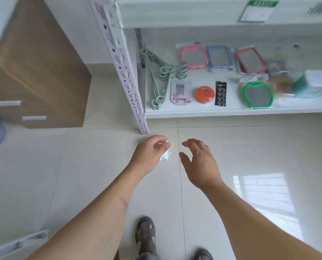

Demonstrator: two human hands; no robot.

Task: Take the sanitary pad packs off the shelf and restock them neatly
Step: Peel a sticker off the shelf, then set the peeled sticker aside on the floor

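My left hand (150, 154) reaches down over the floor near the foot of the shelf post, its fingers curled round a small white object (165, 156) that is mostly hidden; I cannot tell what it is. Just to its right, my right hand (199, 162) hovers with fingers spread and holds nothing. The bottom shelf board (194, 112) of the white rack lies ahead. No sanitary pad pack is clearly recognisable; blurred white and teal packages (313, 82) sit at the shelf's far right.
The shelf carries green hangers (160, 79), framed mirrors (220, 59), an orange-lidded tin (205, 94), a needle card and a black button card. The perforated white post (130, 81) stands left of it. A wooden drawer cabinet (34, 76) is at left. My sandalled feet (145, 235) stand on pale tiles.
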